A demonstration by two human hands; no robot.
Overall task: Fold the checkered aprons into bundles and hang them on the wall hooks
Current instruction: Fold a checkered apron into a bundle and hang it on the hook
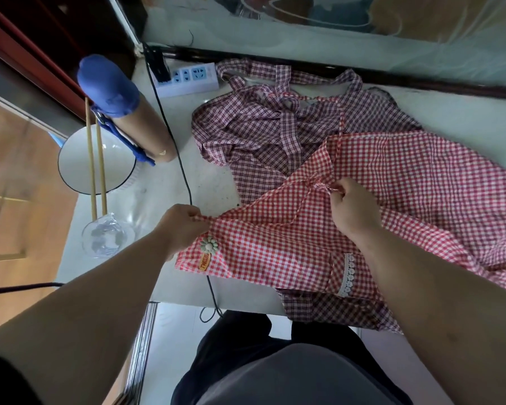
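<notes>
2 checkered aprons on the pale worktop (pixel 146 200), the red one held by both hands.

The red-and-white apron (pixel 392 176) lies spread across the worktop's right half, its near edge hanging over the front. It has a flower badge (pixel 209 246) above an orange label at 1 corner and a lace-trimmed pocket (pixel 346 273). The left hand (pixel 181 229) pinches the corner by the badge, fingers curled tight. The right hand (pixel 354 206) pinches a thin tie near the middle. Under and behind it lies the darker plaid apron (pixel 260 127), rumpled, straps tangled. A bowl (pixel 79 165) carrying 2 chopsticks (pixel 95 159) sits left.
</notes>
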